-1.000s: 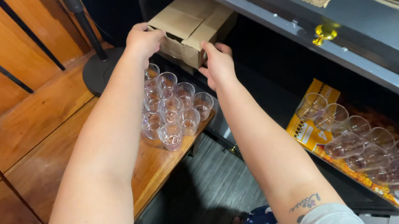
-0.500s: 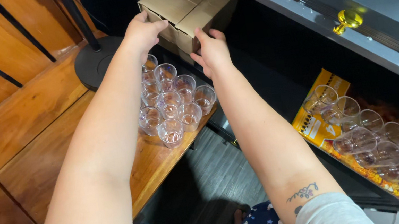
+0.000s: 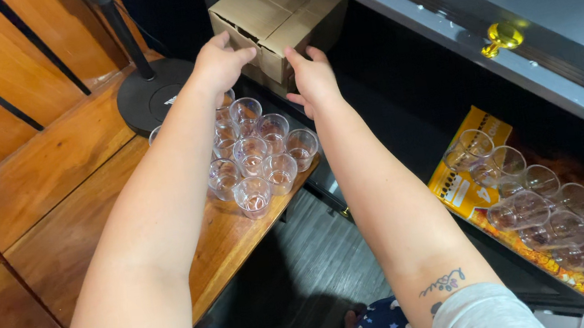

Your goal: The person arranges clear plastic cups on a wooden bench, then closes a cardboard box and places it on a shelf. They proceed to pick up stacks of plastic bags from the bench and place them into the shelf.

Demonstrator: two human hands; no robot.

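A brown box (image 3: 278,13) is gripped by the left hand (image 3: 220,61) on one side and the right hand (image 3: 312,77) on the other. It is held just above a bunch of small clear cups (image 3: 254,154), which are set on the wooden counter (image 3: 79,217).
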